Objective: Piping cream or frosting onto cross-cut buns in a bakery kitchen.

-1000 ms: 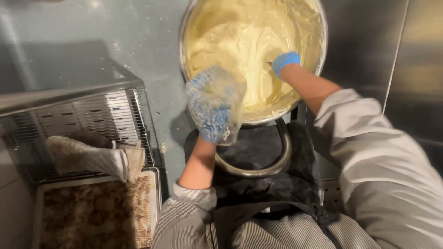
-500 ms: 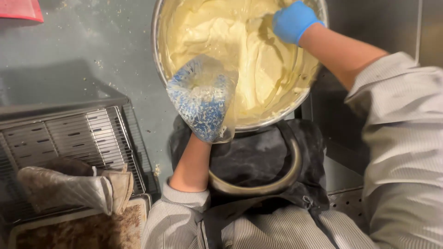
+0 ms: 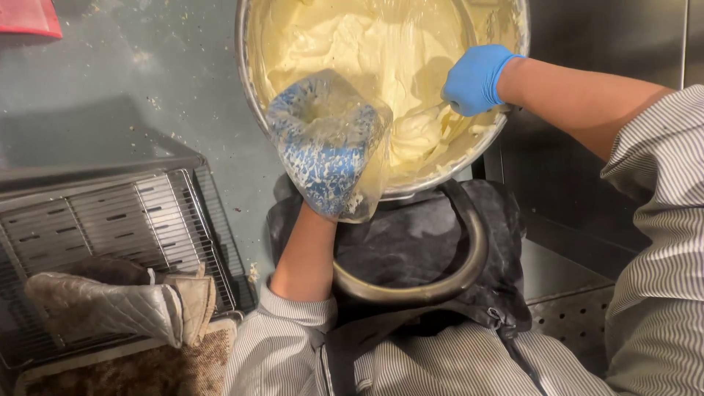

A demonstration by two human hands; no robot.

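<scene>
From the head camera, the left hand [image 3: 331,165], in a blue glove, was clenched around a clear piping bag [image 3: 323,139] whose open mouth was folded back over that grip; the bag stood at the near rim of the big metal bowl [image 3: 246,66], its mouth facing up and toward the batter. The right hand [image 3: 477,79], also gloved in blue, was closed on a tool handle at the bowl's far-right side; the pale yellow batter [image 3: 345,44] lay just beyond both grips, smeared up the bowl wall.

To do the filling well, I judged the cuff should stay wide over the left grip and held close to the rim, so each scoop drops cleanly inside and is wiped off against the bag's inner wall; a sagging cuff would smear batter onto the glove.

The tool in the right grip was mostly buried in batter, so its kind could not be told; the bag's tip was hidden below the left grip; the bowl's top edge was cut off. Down-left of the left grip, a quilted oven mitt [image 3: 110,308] lay on a wire rack [image 3: 110,213].
</scene>
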